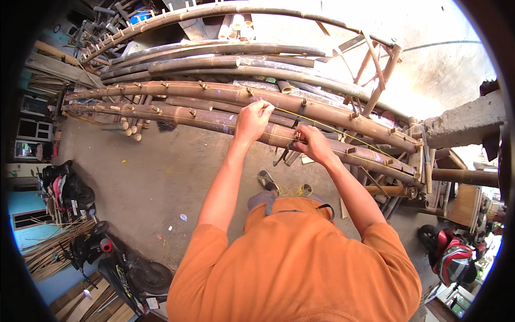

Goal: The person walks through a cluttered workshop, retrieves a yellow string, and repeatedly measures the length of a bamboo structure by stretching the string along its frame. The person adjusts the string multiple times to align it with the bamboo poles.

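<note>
Two long brown bamboo poles lie side by side in front of me, a far pole (225,93) and a near pole (214,121), both set with short wooden pegs. My left hand (252,122) is over them, thumb and fingertips pinched on a thin yellow string (332,127). From that pinch the string slants taut to the right, toward the poles' end. My right hand (315,144) rests at the near pole, its fingers closed about a peg (297,136). A dark strap-like thing (280,156) hangs just below these fingers; what holds it up is hidden.
More bamboo poles (214,64) are stacked beyond, and a curved pegged pole (177,19) arches at the back. A wooden stand (424,161) carries the right end. Loose yellow string (292,190) lies by my feet. Motorbikes stand at lower left (129,268) and right (453,255).
</note>
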### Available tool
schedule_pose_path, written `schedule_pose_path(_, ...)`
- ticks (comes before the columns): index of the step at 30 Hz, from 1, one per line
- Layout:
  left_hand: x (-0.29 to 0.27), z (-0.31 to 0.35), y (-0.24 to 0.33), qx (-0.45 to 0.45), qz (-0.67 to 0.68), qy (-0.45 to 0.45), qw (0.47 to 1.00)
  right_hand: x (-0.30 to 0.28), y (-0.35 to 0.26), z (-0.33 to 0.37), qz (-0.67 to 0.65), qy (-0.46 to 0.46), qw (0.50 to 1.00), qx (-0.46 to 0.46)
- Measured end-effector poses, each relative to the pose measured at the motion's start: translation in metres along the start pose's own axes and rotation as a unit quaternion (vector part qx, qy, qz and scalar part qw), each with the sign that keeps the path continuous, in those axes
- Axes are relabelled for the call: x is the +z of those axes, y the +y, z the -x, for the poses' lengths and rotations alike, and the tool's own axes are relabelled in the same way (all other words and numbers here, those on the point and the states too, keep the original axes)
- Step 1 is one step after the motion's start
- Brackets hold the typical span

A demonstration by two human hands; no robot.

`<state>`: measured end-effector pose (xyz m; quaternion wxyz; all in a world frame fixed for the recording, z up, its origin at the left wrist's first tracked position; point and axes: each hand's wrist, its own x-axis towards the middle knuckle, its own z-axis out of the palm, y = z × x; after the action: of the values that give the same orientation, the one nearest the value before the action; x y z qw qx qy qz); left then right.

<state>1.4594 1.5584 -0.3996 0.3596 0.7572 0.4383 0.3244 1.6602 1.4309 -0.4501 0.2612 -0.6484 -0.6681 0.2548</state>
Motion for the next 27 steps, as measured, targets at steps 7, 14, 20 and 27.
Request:
schedule_pose_path(7, -0.005, -0.015, -0.015, -0.009, 0.04, -0.045, 0.998, 0.002, -0.016, -0.004, 0.067, -0.01, 0.998, 0.005)
schedule_pose_path(14, -0.012, -0.024, -0.02, 0.002, 0.046, -0.075, 0.996, -0.007, -0.03, -0.014, -0.003, -0.05, 0.998, 0.035)
schedule_pose_path(20, -0.01, -0.028, -0.027, 0.007, 0.063, -0.087, 0.994, -0.014, -0.045, -0.021, 0.03, -0.09, 0.994, 0.06)
schedule_pose_path(27, -0.009, -0.036, -0.035, 0.026, 0.071, -0.096, 0.993, -0.022, -0.039, -0.029, 0.008, -0.107, 0.99, 0.09)
